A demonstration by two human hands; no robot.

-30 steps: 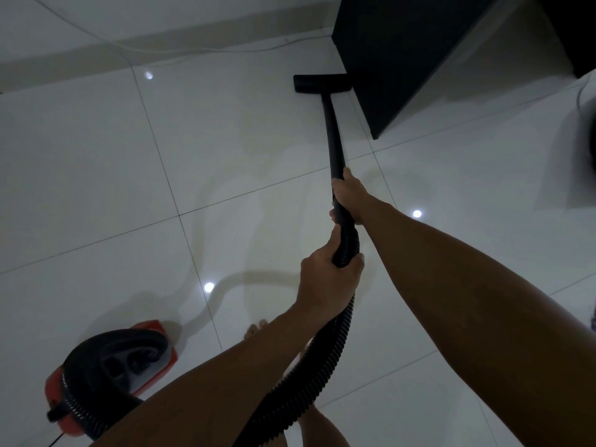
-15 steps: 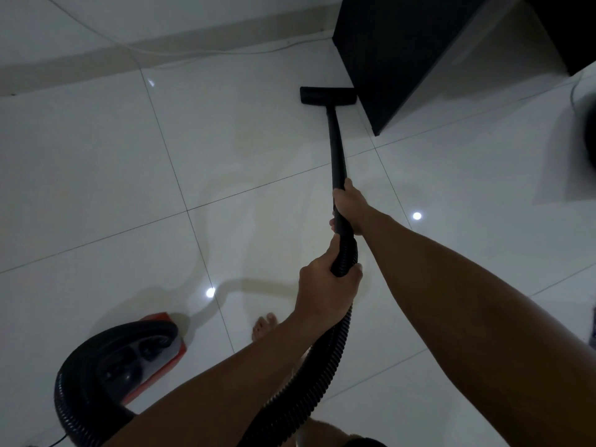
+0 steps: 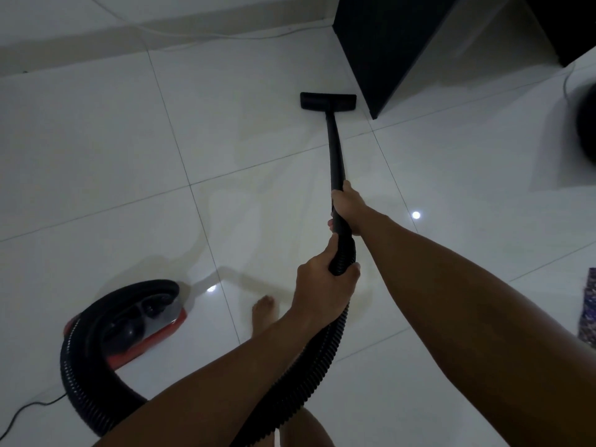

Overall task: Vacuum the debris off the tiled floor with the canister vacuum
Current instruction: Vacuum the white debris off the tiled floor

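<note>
A black vacuum wand [image 3: 335,153] runs up to a flat floor nozzle [image 3: 328,101] that sits on the white tiled floor [image 3: 96,140] beside a black cabinet. My right hand [image 3: 346,206] grips the wand's lower end. My left hand [image 3: 324,287] grips the ribbed black hose [image 3: 309,359] just below it. The hose loops down and left to the red and black canister [image 3: 145,327] on the floor at lower left. No debris is plain to see on the tiles.
A black cabinet [image 3: 387,43] stands at top right, its corner close to the nozzle. A white cable [image 3: 209,33] runs along the far wall. A dark round object [image 3: 587,124] is at the right edge, a patterned cloth [image 3: 588,311] below it. My bare foot [image 3: 263,314] stands near the canister.
The nozzle has been drawn back toward me, away from the wall and along the cabinet's side. The canister and hose loop now show further into view at lower left.
</note>
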